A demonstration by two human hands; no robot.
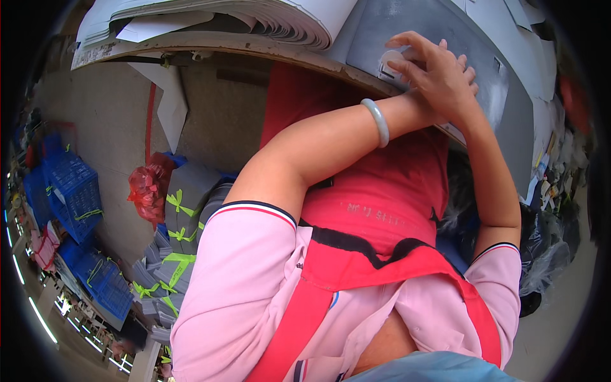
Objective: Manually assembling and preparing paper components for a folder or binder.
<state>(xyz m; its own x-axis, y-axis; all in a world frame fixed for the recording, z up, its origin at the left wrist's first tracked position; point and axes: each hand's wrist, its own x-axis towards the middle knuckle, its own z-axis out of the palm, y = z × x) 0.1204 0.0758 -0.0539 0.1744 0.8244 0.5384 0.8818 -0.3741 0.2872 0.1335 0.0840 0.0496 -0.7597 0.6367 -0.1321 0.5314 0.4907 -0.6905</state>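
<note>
Your wood-edged counter [318, 62] bears a flat dark-grey panel [407, 22] at one o'clock; your right hand [439, 73] curves loosely open, your left hand [470, 74] hides behind, grip unclear; what's done or left doesn't show.

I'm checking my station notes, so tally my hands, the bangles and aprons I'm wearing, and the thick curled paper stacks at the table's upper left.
Hands: 2 (left hand, right hand)
Bangle: 1
Apron: 1
Paper stack: 1
Total: 5
</note>
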